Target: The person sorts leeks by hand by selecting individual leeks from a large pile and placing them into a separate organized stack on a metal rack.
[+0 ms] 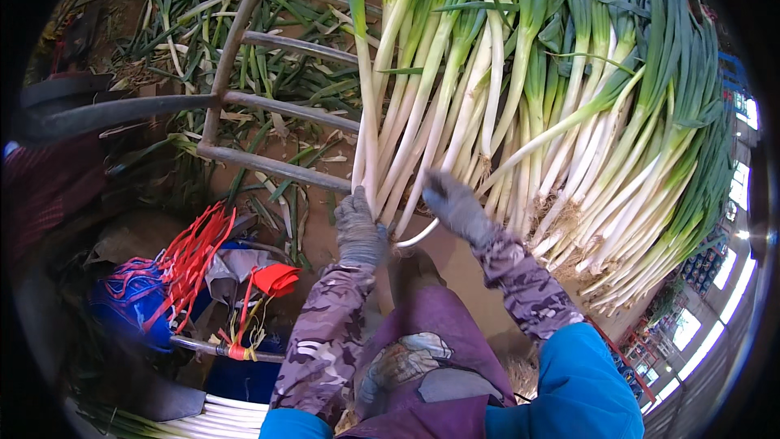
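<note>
Long green onions [455, 106] with white shafts and green tops lie in a thick row over the metal rails. My left hand [357, 228], in a grey glove, closes on the white lower ends of the onions at the row's left edge. To its right, my gloved right hand [459, 207] has its fingers curled over one onion that slants across the others. This slanting onion [561, 130] comes out on both sides of the right hand, and its curved white end points toward my left hand. Its part under the palm is hidden.
A curved metal rack [280, 41] holds the onions' left side. Torn leaves [171, 41] litter the ground. Red ties [195, 260] and a blue bundle [126, 301] hang at the lower left, above more white onion shafts [223, 419]. A heap of onions [650, 219] extends right.
</note>
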`<state>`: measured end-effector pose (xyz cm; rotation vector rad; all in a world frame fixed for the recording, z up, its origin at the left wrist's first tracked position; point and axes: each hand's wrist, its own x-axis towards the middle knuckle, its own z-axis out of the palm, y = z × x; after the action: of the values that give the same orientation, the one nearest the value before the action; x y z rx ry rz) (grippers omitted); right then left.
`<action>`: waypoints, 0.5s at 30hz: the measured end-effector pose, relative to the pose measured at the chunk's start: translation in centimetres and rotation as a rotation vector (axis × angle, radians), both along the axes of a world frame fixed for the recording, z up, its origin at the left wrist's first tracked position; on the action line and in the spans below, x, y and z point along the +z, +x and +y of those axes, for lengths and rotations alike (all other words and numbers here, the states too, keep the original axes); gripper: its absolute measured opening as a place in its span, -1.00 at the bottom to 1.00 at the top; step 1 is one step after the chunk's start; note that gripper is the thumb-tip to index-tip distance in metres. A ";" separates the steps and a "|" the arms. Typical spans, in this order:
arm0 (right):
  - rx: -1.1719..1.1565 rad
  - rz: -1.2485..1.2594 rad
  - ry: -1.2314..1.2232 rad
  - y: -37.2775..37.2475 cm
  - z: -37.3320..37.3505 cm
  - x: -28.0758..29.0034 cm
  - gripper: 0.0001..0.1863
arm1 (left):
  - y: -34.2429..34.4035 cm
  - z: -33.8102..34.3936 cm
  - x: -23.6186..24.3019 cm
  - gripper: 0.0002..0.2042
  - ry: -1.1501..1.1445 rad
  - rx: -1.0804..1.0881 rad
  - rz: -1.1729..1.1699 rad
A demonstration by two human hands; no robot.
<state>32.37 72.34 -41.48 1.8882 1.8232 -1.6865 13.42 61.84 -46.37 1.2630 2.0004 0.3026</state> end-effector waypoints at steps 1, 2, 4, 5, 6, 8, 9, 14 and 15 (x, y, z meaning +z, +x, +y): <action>-0.142 0.075 -0.034 -1.0 2.1 -1.3 -0.39 | -1.2 -0.1 -1.0 -0.25 0.005 0.005 -0.079; -0.262 0.186 -0.011 -2.6 4.2 -2.5 -0.27 | -3.0 -0.4 -1.7 -0.30 0.006 0.014 -0.153; -0.346 0.186 0.088 -4.6 7.4 -5.4 -0.17 | -7.5 -0.2 -2.4 -0.52 -0.043 0.360 -0.680; -0.433 0.161 0.113 -5.2 8.4 -7.6 -0.17 | -9.7 0.5 -2.4 -0.58 0.035 0.213 -0.379; -0.500 0.146 0.134 -6.6 8.7 -8.9 -0.17 | -11.4 -0.3 -4.8 -0.57 0.021 0.347 -0.461; -0.753 0.126 -0.130 -9.4 8.8 -7.6 -0.36 | -11.6 1.2 -4.2 -0.54 -0.046 0.388 -0.509; -0.841 0.053 -0.003 -10.3 8.2 -9.8 -0.48 | -10.5 2.2 -4.1 -0.53 0.031 0.357 -0.570; -0.759 0.317 -0.272 -10.3 9.7 -7.4 -0.50 | -6.3 6.2 -3.1 -0.56 -0.105 0.425 -0.823; -0.774 0.383 -0.323 -9.3 9.5 -6.9 -0.55 | -6.2 6.5 -2.9 -0.55 -0.178 0.458 -0.916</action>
<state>23.04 81.84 -48.43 2.3938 0.7812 -2.5110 7.25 68.33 -49.29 0.3901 1.4217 0.7461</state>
